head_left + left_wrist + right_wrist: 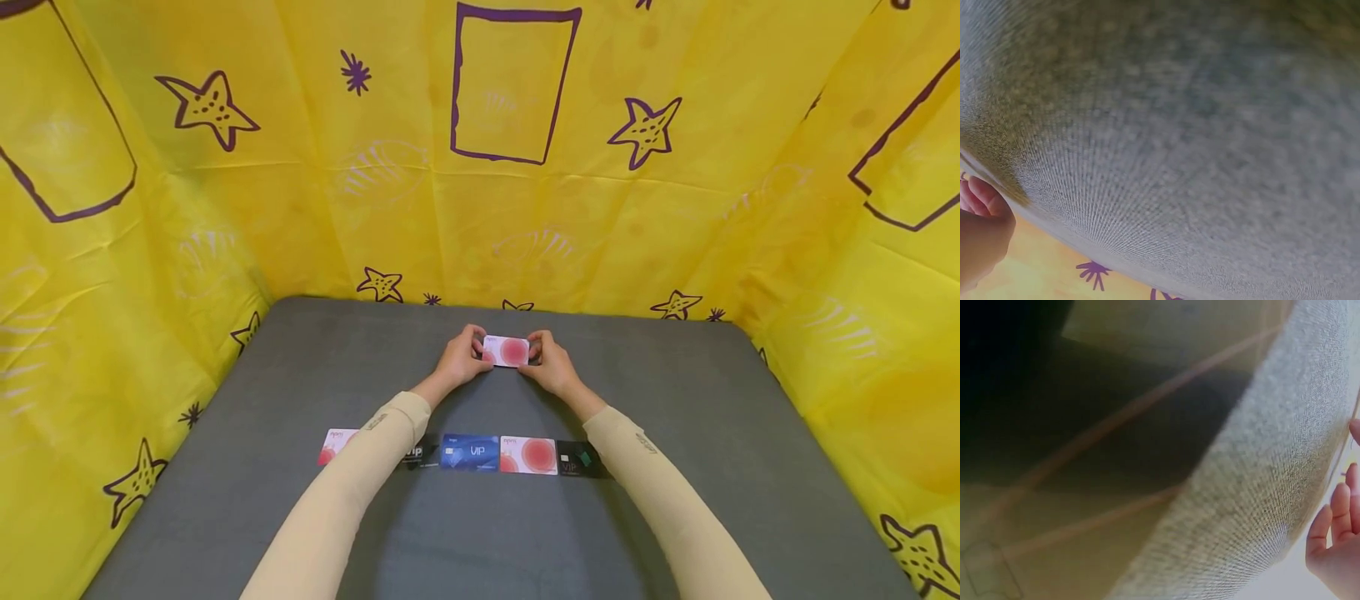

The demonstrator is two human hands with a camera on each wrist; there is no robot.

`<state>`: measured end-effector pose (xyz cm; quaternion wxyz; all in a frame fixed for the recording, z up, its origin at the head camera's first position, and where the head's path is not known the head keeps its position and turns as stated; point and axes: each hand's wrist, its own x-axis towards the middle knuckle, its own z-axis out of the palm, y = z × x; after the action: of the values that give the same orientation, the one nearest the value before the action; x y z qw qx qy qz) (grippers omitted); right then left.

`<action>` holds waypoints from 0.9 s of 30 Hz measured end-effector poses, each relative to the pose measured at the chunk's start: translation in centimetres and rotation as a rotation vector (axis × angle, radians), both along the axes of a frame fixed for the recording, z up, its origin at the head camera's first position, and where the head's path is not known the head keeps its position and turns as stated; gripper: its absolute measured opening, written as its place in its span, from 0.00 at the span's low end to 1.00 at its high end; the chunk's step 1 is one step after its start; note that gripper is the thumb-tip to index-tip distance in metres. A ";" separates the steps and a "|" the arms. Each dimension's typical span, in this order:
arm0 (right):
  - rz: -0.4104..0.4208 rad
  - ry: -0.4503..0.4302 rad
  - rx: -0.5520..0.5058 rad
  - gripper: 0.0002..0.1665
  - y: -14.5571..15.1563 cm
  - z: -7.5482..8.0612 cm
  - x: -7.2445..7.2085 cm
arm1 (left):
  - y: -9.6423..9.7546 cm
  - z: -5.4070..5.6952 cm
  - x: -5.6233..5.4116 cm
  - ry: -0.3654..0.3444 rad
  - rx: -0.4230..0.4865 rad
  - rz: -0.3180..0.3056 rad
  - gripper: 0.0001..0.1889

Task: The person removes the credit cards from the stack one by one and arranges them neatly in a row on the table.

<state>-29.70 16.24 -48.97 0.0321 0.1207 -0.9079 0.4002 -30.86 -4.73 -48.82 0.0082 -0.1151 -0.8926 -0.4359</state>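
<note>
Between both hands, over the far part of the table, is a white card with pink-red circles (506, 351). My left hand (459, 360) pinches its left edge between thumb and fingers. At the opposite edge, my right hand (552, 365) pinches it likewise. Nearer to me lies a row of cards: a white and red card (339, 442) partly under the left sleeve, a black card (418, 455), a blue VIP card (470, 452), another white and red card (528, 455), and a black VIP card (577, 458) by the right sleeve.
The dark grey table (480, 533) is bordered by yellow curtains (405, 208) with purple starfish drawings at the back and sides. Pale sleeves (333, 508) cover parts of the row. Cloth fills much of both wrist views, which show only fingers at the edge.
</note>
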 end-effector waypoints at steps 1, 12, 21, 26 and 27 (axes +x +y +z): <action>0.003 0.000 0.001 0.33 0.0 0.0 0.1 | 0.0 0.0 0.1 0.000 -0.007 -0.003 0.28; 0.026 -0.010 0.017 0.33 0.2 -0.3 1.0 | -0.5 -0.2 1.0 0.036 -0.079 -0.048 0.28; 0.050 -0.028 0.023 0.33 0.2 -0.3 2.0 | -1.0 0.1 2.2 0.017 -0.089 -0.063 0.28; 0.065 -0.027 0.013 0.33 0.1 -0.2 2.6 | -1.3 0.1 2.8 0.037 -0.090 -0.087 0.29; 0.067 -0.030 0.009 0.34 0.1 -0.2 2.7 | -1.4 0.1 3.0 0.038 -0.091 -0.089 0.29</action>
<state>-27.03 16.35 -49.17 0.0043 0.1452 -0.9055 0.3987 -27.90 -6.09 -48.67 0.0004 -0.1629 -0.9052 -0.3925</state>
